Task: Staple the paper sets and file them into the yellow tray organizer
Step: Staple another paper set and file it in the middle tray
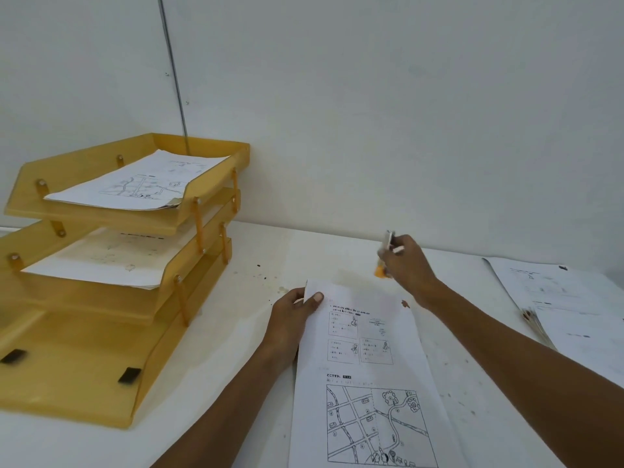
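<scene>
1. Presently the paper set point(368, 359) lies flat on the table point(236, 298), just right of the yellow tray organizer point(84, 383). The left grip point(293, 315) pinches the set's far corner on the organizer side, thumb on top.
2. The right grip point(410, 265), farther right of the organizer, is curled round a stapler point(387, 251) held clear of the sheets.
3. Risk: if the pinch slackens as the stapler meets the corner, the sheets could fan out, and the staple would catch only some of them.
4. Risk: the thumb covers the corner most likely to take the staple, so a close approach could nip it.
5. Risk: the organizer's top tray already holds filed papers point(135, 184) with a curled corner. A set slid in carelessly could snag there or push them askew.
6. Hard to make out: the stapler is blurred, showing only metal and an orange end, so its mouth cannot be judged open or closed. The thumb hides whether a staple already sits in the corner.
7. Cut off: the set's near edge and the loose papers point(557, 292) well right of the organizer run out of view, and the number of sheets cannot be told.
</scene>
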Demonstrator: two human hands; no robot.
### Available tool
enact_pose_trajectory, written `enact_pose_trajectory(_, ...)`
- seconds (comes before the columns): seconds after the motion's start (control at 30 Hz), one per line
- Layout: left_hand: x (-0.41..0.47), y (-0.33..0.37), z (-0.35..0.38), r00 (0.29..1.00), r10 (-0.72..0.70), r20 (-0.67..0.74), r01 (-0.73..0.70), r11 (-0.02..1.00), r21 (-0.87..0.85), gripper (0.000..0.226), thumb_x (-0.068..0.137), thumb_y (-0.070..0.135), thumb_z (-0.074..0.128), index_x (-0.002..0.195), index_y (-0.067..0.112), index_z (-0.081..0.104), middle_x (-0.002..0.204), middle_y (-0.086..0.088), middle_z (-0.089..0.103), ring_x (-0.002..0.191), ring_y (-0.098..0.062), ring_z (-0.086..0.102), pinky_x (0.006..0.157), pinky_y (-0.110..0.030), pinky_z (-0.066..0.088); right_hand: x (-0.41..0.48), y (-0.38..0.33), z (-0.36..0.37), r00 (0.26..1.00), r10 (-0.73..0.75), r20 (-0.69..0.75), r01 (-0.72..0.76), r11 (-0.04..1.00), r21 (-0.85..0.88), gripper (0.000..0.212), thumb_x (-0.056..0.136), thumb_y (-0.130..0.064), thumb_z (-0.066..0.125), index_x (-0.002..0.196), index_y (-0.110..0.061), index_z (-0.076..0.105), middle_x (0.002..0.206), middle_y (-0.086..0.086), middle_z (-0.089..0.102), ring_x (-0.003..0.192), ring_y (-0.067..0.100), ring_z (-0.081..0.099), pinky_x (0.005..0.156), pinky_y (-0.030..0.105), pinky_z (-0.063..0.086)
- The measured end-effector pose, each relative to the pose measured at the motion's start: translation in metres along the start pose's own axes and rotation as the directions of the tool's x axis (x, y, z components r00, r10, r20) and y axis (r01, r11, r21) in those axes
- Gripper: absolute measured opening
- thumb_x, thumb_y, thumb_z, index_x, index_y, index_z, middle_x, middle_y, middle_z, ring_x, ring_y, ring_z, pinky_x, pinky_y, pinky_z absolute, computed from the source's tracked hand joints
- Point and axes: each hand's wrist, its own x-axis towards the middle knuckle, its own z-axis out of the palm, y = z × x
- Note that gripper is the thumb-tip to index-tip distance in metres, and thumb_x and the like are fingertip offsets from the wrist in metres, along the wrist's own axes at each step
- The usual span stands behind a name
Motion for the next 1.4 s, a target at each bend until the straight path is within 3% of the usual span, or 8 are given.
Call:
enact_pose_trajectory(0.13, -0.003, 0.003, 0.007, 0.999, -0.031, -0.031, 0.030, 0.999, -0.035, 0.021, 0.097, 0.030, 0.067, 0.109, 0.013, 0.073, 0.105, -0.008, 0.078, 0.103, -0.034, 0.073, 0.095, -0.050, 0.058, -0.005, 0.061, -0.043, 0.999, 0.037, -0.021, -0.041, 0.704, -0.709, 0.029, 0.098, -0.048, 0.042, 0.100, -0.023, 0.057, 0.101, 0.005, 0.067, 0.099, 0.030, 0.064, 0.087, 0.039, 0.044)
enact_pose_trajectory(0.37, -0.012, 0.021, 0.005, 0.997, 0.024, -0.066, -0.025, 1.000, -0.011, 0.021, 0.095, 0.035, 0.067, 0.097, 0.014, 0.071, 0.112, -0.013, 0.075, 0.108, -0.037, 0.069, 0.099, -0.049, 0.053, -0.020, 0.087, -0.049, 0.998, -0.044, -0.041, -0.019, 0.416, -0.909, 0.041, 0.099, -0.051, 0.041, 0.126, -0.025, 0.058, 0.117, 0.006, 0.063, 0.108, 0.030, 0.059, 0.089, 0.040, 0.043)
enact_pose_trajectory(0.43, -0.015, 0.032, 0.000, 0.996, 0.043, -0.077, -0.045, 0.998, -0.033, 0.017, 0.099, 0.031, 0.064, 0.093, 0.017, 0.070, 0.104, -0.009, 0.075, 0.098, -0.030, 0.071, 0.093, -0.043, 0.055, -0.026, 0.074, -0.040, 0.968, -0.247, -0.052, 0.140, 0.693, -0.707, 0.050, 0.099, -0.056, 0.038, 0.121, -0.020, 0.065, 0.104, 0.007, 0.069, 0.100, 0.034, 0.062, 0.083, 0.041, 0.045)
enact_pose_trajectory(0.5, -0.015, 0.044, -0.005, 0.993, 0.067, -0.092, -0.072, 0.996, -0.055, 0.016, 0.101, 0.027, 0.061, 0.096, 0.015, 0.070, 0.103, -0.009, 0.075, 0.097, -0.029, 0.071, 0.090, -0.043, 0.056, -0.042, 0.041, -0.034, 0.995, -0.100, 0.006, 0.100, 0.993, -0.060, 0.056, 0.098, -0.064, 0.030, 0.108, -0.023, 0.068, 0.097, 0.002, 0.072, 0.098, 0.032, 0.066, 0.079, 0.038, 0.047)
enact_pose_trajectory(0.6, -0.017, 0.065, -0.015, 0.982, 0.099, -0.158, -0.112, 0.991, -0.075, 0.016, 0.102, 0.026, 0.059, 0.105, 0.013, 0.069, 0.112, -0.014, 0.075, 0.105, -0.033, 0.071, 0.094, -0.048, 0.056, -0.069, 0.008, -0.023, 0.870, 0.105, 0.482, -0.344, 0.828, 0.442, 0.059, 0.094, -0.068, 0.033, 0.119, -0.026, 0.066, 0.113, 0.003, 0.075, 0.110, 0.028, 0.069, 0.089, 0.044, 0.058)
enact_pose_trajectory(0.8, -0.021, 0.101, -0.043, 0.969, 0.117, -0.216, -0.133, 0.989, -0.061, 0.021, 0.102, 0.032, 0.060, 0.116, 0.018, 0.067, 0.114, -0.010, 0.076, 0.107, -0.032, 0.072, 0.096, -0.054, 0.057, -0.091, 0.010, 0.001, 0.823, -0.010, 0.568, -0.337, 0.796, 0.502, 0.039, 0.089, -0.021, 0.060, 0.127, -0.010, 0.063, 0.124, 0.012, 0.070, 0.110, 0.031, 0.069, 0.094, 0.047, 0.056)
enact_pose_trajectory(1.07, -0.082, 0.108, -0.084, 0.991, 0.000, 0.134, -0.020, 0.989, 0.146, 0.034, 0.100, 0.010, 0.061, 0.134, 0.014, 0.058, 0.124, -0.011, 0.073, 0.111, -0.033, 0.072, 0.098, -0.055, 0.056, -0.097, -0.024, 0.028, 0.891, -0.001, 0.455, -0.318, 0.712, 0.625, 0.032, 0.097, -0.019, 0.057, 0.129, -0.017, 0.062, 0.121, 0.006, 0.072, 0.107, 0.027, 0.071, 0.092, 0.044, 0.057)
enact_pose_trajectory(1.4, -0.197, 0.120, -0.217, 0.999, -0.052, -0.006, 0.052, 0.985, 0.165, 0.041, 0.095, 0.011, 0.060, 0.136, 0.013, 0.057, 0.127, -0.019, 0.071, 0.114, -0.045, 0.068, 0.095, -0.057, 0.056, -0.180, -0.078, 0.082, 0.540, -0.124, 0.833, -0.316, 0.887, 0.337, 0.031, 0.099, -0.018, 0.054, 0.129, -0.011, 0.059, 0.117, 0.015, 0.073, 0.101, 0.036, 0.072, 0.080, 0.050, 0.060)
